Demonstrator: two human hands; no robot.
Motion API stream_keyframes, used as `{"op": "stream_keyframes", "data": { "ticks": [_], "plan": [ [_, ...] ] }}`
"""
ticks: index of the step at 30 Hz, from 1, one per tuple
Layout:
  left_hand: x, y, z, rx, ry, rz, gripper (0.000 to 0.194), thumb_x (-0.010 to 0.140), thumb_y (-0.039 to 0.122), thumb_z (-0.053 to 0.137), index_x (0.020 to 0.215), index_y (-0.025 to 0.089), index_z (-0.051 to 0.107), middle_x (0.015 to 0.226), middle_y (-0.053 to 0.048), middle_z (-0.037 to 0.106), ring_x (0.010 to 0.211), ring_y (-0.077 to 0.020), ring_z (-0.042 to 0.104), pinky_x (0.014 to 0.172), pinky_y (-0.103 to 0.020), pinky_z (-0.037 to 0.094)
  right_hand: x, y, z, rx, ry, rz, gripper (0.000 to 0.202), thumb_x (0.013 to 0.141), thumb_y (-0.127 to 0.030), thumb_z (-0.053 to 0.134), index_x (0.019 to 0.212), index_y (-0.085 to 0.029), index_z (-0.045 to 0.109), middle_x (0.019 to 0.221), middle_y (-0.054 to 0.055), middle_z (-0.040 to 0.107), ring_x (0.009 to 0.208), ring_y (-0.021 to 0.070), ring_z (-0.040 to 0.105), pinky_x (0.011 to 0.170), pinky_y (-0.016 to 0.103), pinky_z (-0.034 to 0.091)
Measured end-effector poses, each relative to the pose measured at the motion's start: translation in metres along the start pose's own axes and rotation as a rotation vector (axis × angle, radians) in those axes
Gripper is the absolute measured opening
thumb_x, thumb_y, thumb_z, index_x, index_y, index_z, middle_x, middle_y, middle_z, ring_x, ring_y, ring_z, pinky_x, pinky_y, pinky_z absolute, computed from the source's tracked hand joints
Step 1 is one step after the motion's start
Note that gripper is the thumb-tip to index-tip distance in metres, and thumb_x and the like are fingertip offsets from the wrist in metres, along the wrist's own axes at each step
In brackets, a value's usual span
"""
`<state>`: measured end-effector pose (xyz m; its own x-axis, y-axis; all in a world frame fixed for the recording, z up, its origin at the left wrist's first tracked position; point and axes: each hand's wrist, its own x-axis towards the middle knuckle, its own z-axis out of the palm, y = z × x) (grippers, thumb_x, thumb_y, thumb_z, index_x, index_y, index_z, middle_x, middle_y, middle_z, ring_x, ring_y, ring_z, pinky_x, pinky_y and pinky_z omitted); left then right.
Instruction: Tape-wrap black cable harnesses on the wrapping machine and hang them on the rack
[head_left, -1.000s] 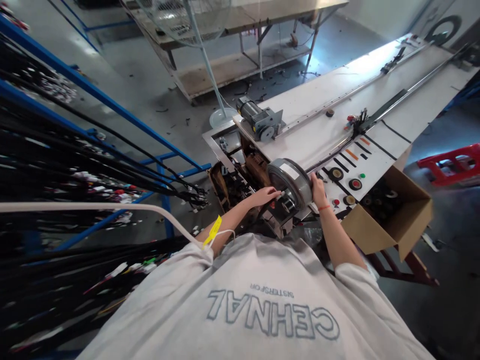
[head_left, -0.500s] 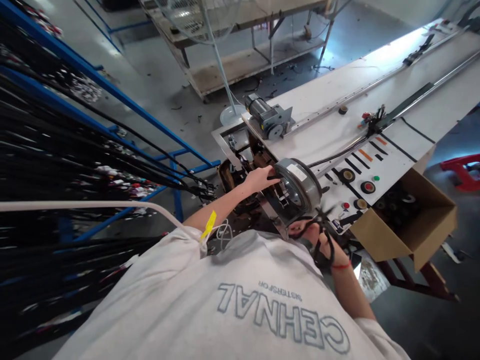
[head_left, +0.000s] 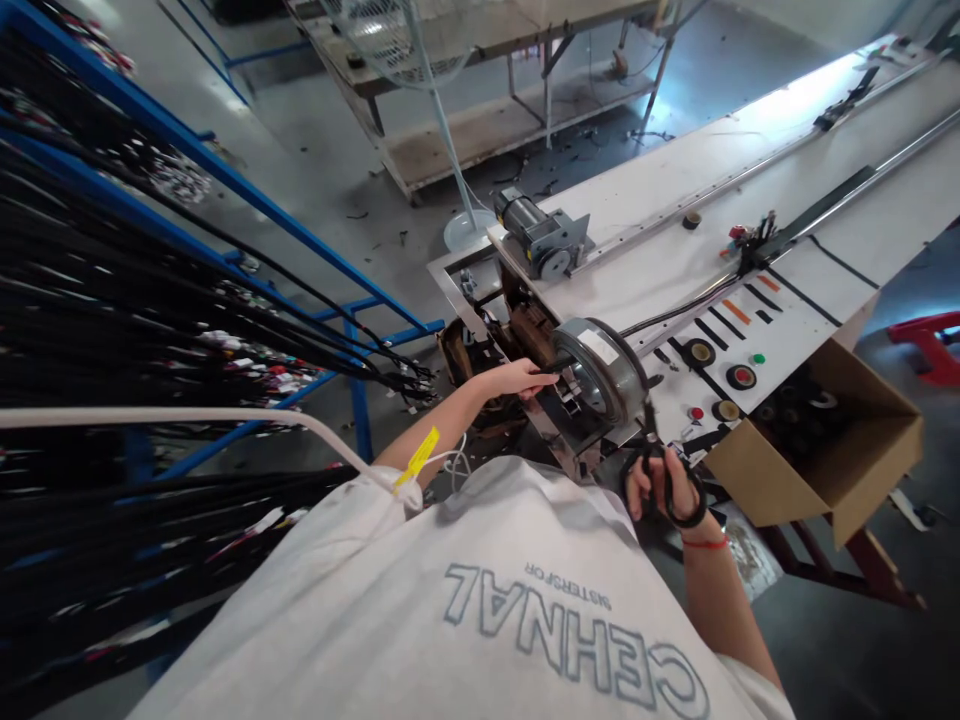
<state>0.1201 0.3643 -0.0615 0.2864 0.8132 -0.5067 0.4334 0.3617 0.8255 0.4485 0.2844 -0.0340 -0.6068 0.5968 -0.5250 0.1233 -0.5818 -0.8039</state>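
Note:
My left hand [head_left: 523, 378] is closed in a pinch on the end of a black wire bundle [head_left: 559, 364], at the left side of a grey ring-shaped taping head [head_left: 613, 372]. On the ring's other side the bundle runs out along the white bench. My right hand [head_left: 667, 488] has its fingers in the black handles of a pair of scissors [head_left: 651, 452]. The blades point up toward the ring's lower right rim. Exactly where the tips end is hard to make out.
An electric motor [head_left: 536, 235] sits on the white bench [head_left: 645, 235] behind the ring. Tape rolls [head_left: 741, 376] and buttons lie at right, above a cardboard box [head_left: 874, 440]. At left stands a blue rack [head_left: 292, 235] hung with black harnesses. A fan stands beyond.
My left hand has drawn back slightly from the ring's rim and lowered, its fingers now together on the bundle. My right hand has moved right with the scissors, away from the ring's underside.

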Motion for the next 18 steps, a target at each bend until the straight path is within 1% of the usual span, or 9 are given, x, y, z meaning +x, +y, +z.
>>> {"op": "stream_keyframes", "data": {
  "ticks": [2,5,7,8,10,12,15,16,18],
  "plan": [
    [-0.007,-0.006,0.021,-0.292,-0.137,0.045,0.058,0.094,0.06,0.046,0.081,0.011,0.074,0.044,-0.001,0.049,0.042,-0.0121,0.044,0.054,-0.027,0.044,0.003,0.007,-0.025,-0.142,0.35,0.028,0.062,0.079,-0.084,0.032,0.058,-0.027,0.045,0.046,0.003,0.051,0.042,0.0191,0.048,0.045,0.033,0.04],
    [-0.017,-0.01,0.054,-0.58,0.039,0.208,0.052,0.088,0.056,0.059,0.115,0.012,0.069,0.082,-0.008,0.072,0.065,-0.0138,0.061,0.065,-0.026,0.049,0.031,0.014,-0.053,-0.601,0.772,0.159,0.044,0.079,-0.065,0.05,0.062,-0.025,0.052,0.056,0.005,0.054,0.058,0.024,0.058,0.059,0.036,0.048],
    [-0.019,-0.011,0.067,-0.727,0.164,0.253,0.056,0.083,0.049,0.069,0.127,0.017,0.062,0.111,-0.01,0.071,0.092,-0.0186,0.067,0.078,-0.027,0.051,0.05,0.015,-0.063,-0.882,0.865,0.191,0.032,0.08,-0.052,0.055,0.072,-0.021,0.061,0.07,0.009,0.062,0.078,0.0283,0.064,0.075,0.039,0.051],
    [-0.017,-0.011,0.07,-0.787,0.168,0.215,0.055,0.083,0.048,0.07,0.129,0.019,0.061,0.117,-0.01,0.069,0.097,-0.0197,0.066,0.08,-0.027,0.051,0.057,0.013,-0.068,-0.969,0.881,0.173,0.031,0.081,-0.048,0.055,0.08,-0.019,0.066,0.079,0.011,0.065,0.087,0.0292,0.064,0.082,0.04,0.051],
    [-0.01,-0.01,0.07,-0.842,0.085,0.076,0.043,0.086,0.048,0.064,0.118,0.019,0.065,0.105,-0.01,0.071,0.083,-0.0172,0.067,0.069,-0.025,0.051,0.067,0.003,-0.08,-1.051,0.895,0.083,0.035,0.085,-0.044,0.054,0.098,-0.015,0.069,0.101,0.015,0.067,0.101,0.0283,0.062,0.091,0.039,0.049],
    [0.0,-0.006,0.068,-0.81,-0.062,-0.04,0.035,0.088,0.048,0.059,0.098,0.016,0.069,0.074,-0.007,0.067,0.054,-0.0119,0.056,0.051,-0.023,0.044,0.072,-0.013,-0.103,-1.077,0.96,0.009,0.039,0.089,-0.039,0.05,0.112,-0.012,0.067,0.124,0.019,0.061,0.116,0.027,0.056,0.1,0.037,0.045],
    [0.011,0.003,0.068,-0.537,-0.198,-0.012,0.033,0.088,0.045,0.058,0.082,0.015,0.069,0.045,0.003,0.045,0.037,-0.0093,0.035,0.043,-0.023,0.036,0.075,-0.045,-0.158,-1.075,1.129,0.05,0.042,0.092,-0.03,0.043,0.122,-0.006,0.061,0.146,0.022,0.043,0.135,0.0271,0.041,0.11,0.038,0.035],
    [0.013,0.006,0.069,-0.37,-0.18,0.023,0.031,0.087,0.044,0.058,0.08,0.016,0.07,0.041,0.004,0.043,0.036,-0.0105,0.036,0.044,-0.023,0.037,0.075,-0.054,-0.179,-1.073,1.183,0.088,0.043,0.092,-0.029,0.043,0.124,-0.006,0.06,0.15,0.022,0.039,0.137,0.0283,0.038,0.111,0.039,0.033],
    [0.013,0.011,0.073,-0.006,-0.04,0.084,0.026,0.085,0.039,0.059,0.08,0.017,0.071,0.042,0.001,0.049,0.042,-0.015,0.049,0.052,-0.025,0.043,0.076,-0.068,-0.215,-1.067,1.232,0.183,0.046,0.094,-0.035,0.045,0.13,-0.009,0.056,0.15,0.02,0.04,0.137,0.0304,0.038,0.111,0.042,0.033]
  ]
}}
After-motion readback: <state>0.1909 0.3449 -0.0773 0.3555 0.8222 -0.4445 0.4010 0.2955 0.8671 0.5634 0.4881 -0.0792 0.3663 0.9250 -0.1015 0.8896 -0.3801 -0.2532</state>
